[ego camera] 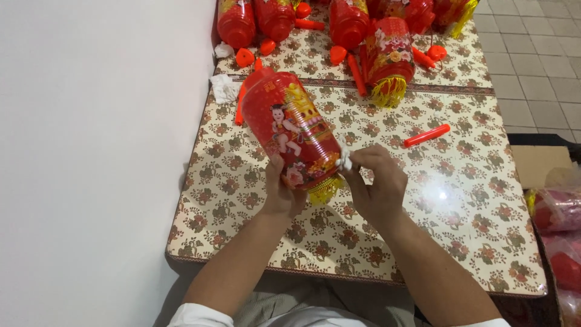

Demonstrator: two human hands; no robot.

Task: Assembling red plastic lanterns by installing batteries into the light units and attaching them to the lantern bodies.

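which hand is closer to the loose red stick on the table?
Right. The right hand is below and left of the red stick, pinching a white scrap. The left hand grips the lantern, farther left.

— Where is free room being left on the table [484, 242]?

— A broad stretch of patterned cloth is being left bare to the right of the right hand [378, 188], broken only by one red stick [427, 135] lying further back.

— And what is being blocked?

— The far end is being crowded by red lanterns [387, 57], sticks and small caps. The left edge is being closed off by the white wall [91, 151], and a crumpled white cloth [225, 88] is lying beside it.
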